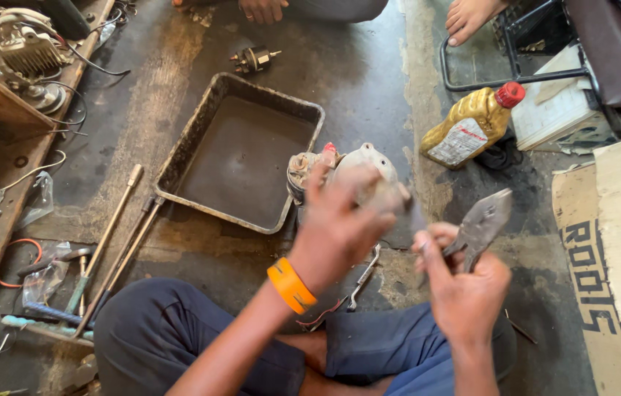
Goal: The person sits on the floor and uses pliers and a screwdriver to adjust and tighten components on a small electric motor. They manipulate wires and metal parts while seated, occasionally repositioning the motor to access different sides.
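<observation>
One grey motor part (pixel 358 176) sits on the floor beside one metal tray (pixel 200 128), the left hand (pixel 336 227) closed around it. The right hand (pixel 464 282) grips one pair of pliers (pixel 483 224). One yellow oil bottle (pixel 472 125) lies nearby.

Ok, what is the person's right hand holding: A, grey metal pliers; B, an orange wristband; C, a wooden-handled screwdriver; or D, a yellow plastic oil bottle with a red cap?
A: the right hand is closed around the handles of the grey metal pliers, whose head points up, while the yellow plastic oil bottle with a red cap lies apart on the floor.
</observation>
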